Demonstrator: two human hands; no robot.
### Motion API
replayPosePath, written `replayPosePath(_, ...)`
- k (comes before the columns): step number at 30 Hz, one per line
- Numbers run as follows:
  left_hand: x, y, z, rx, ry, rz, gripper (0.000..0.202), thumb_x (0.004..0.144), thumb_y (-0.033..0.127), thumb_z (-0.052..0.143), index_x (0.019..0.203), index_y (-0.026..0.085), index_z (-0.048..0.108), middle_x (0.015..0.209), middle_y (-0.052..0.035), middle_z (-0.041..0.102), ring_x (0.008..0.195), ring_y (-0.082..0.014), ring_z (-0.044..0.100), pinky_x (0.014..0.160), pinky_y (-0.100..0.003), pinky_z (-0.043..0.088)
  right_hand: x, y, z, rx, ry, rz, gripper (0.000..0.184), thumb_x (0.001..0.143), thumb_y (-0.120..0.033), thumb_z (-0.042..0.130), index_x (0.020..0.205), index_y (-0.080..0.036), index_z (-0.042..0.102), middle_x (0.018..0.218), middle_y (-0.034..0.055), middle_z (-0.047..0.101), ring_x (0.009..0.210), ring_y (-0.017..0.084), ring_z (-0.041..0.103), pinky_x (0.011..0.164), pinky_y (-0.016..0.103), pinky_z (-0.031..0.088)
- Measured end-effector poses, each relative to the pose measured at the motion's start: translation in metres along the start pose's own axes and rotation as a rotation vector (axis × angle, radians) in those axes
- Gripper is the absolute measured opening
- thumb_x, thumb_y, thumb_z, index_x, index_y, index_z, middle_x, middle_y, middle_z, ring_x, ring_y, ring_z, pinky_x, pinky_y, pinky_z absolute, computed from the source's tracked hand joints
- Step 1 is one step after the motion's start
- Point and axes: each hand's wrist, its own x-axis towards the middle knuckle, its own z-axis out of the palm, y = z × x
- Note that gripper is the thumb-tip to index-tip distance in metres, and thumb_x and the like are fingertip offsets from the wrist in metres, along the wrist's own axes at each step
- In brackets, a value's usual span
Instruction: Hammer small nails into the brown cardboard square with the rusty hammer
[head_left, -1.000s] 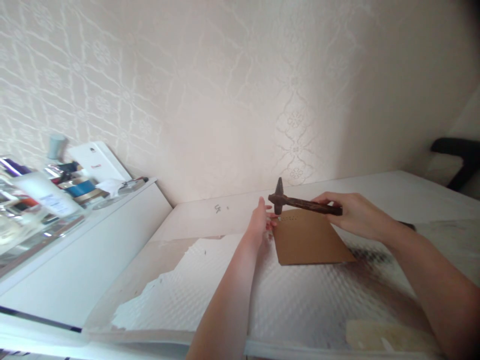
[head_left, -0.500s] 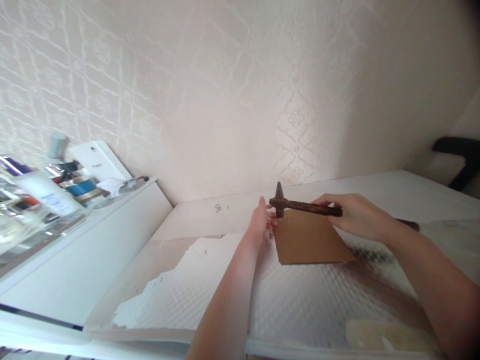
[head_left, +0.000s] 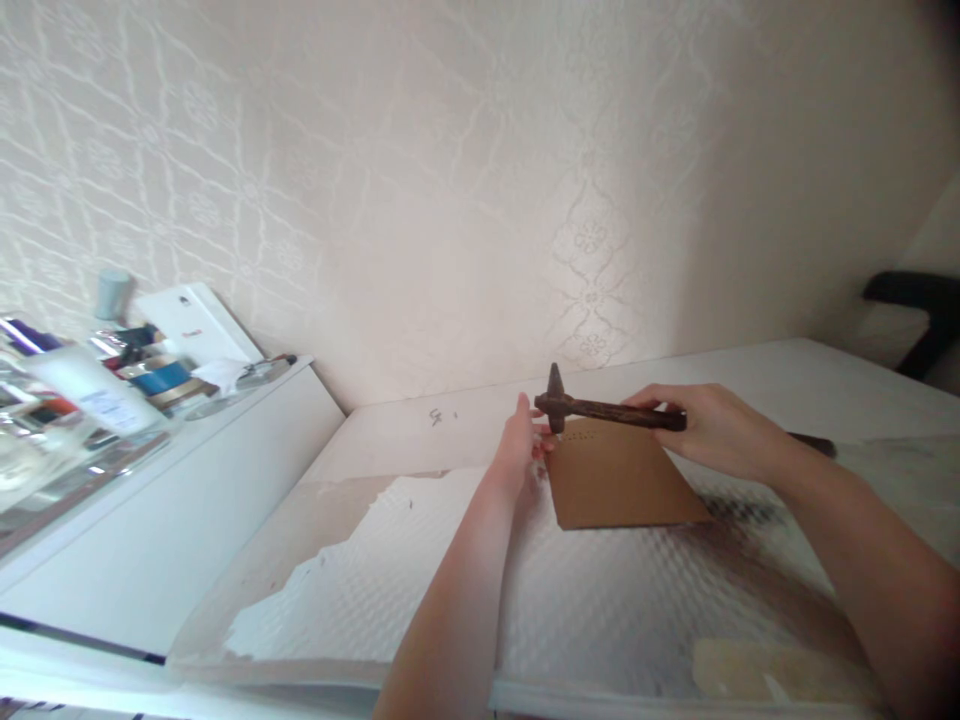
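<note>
A dark brown hammer (head_left: pixel 619 412) is in my right hand (head_left: pixel 701 425), whose fingers close around the end of its handle. The head of the hammer sits over the far left corner of a flat brown sheet (head_left: pixel 626 485), close to the fingers of my left hand (head_left: pixel 519 440). A row of small dots marks the sheet near its far edge. My left hand is bent at that corner, its fingers drawn together beside the hammer head. Whatever they pinch, if anything, is hidden by the hand and too small to make out.
Beneath the sheet lies a worn, quilted-looking white cover (head_left: pixel 352 590) on the tabletop. Behind my right wrist shows a dark rod-like object (head_left: pixel 816 443). A white cabinet (head_left: pixel 225 480) at left carries bottles, a tube and a white box (head_left: pixel 196 325). Patterned wall stands behind.
The hammer head has shifted very slightly to the left. Both hands and the brown sheet stay nearly where they were.
</note>
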Motion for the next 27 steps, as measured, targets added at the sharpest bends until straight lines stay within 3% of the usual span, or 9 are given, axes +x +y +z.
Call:
replayPosePath(7,-0.001,-0.001,0.0,0.005,0.008,0.014,0.053,0.091,0.054,0.025,0.092,0.012,0.058,0.078,-0.0081,0.061,0.048,-0.0083,0.046,0.045,-0.02,0.029,-0.001,-0.001,0.001,0.004,-0.005,-0.031,0.031,0.069,-0.021,0.053,0.096,-0.028,0.067,0.087,-0.0021,0.071,0.074,0.018,0.064,0.064,0.025,0.048)
replayPosePath(12,-0.003,0.002,0.0,0.039,0.015,-0.022,0.053,0.091,0.053,0.025,0.106,0.012,0.054,0.087,-0.0115,0.064,0.048,-0.009,0.047,0.048,-0.022,0.033,-0.001,0.0,0.001,-0.098,0.128,0.001,0.032,0.071,-0.022,0.052,0.099,-0.028,0.066,0.089,-0.0011,0.07,0.075,0.018,0.064,0.064,0.026,0.047)
replayPosePath(16,-0.005,0.003,-0.001,0.052,0.006,-0.014,0.055,0.091,0.053,0.024,0.111,0.011,0.052,0.097,-0.0151,0.064,0.05,-0.0083,0.048,0.048,-0.021,0.035,-0.001,0.0,0.002,-0.364,0.263,0.184,0.034,0.075,-0.023,0.048,0.105,-0.028,0.064,0.098,0.0018,0.068,0.079,0.022,0.063,0.063,0.029,0.045)
replayPosePath(19,-0.006,0.003,-0.001,0.054,0.002,-0.018,0.056,0.091,0.054,0.023,0.112,0.011,0.052,0.099,-0.0154,0.064,0.051,-0.0086,0.05,0.048,-0.02,0.034,-0.002,0.004,0.004,-0.489,0.288,0.338,0.037,0.077,-0.023,0.045,0.109,-0.028,0.062,0.107,0.0036,0.065,0.077,0.023,0.062,0.06,0.031,0.044)
replayPosePath(27,-0.005,0.003,-0.001,0.07,0.01,-0.026,0.057,0.092,0.053,0.022,0.115,0.011,0.051,0.102,-0.0151,0.064,0.05,-0.0077,0.049,0.047,-0.019,0.034,-0.002,0.024,0.013,-0.486,0.291,0.488,0.041,0.076,-0.019,0.041,0.111,-0.024,0.062,0.103,0.0118,0.064,0.077,0.027,0.062,0.062,0.038,0.046)
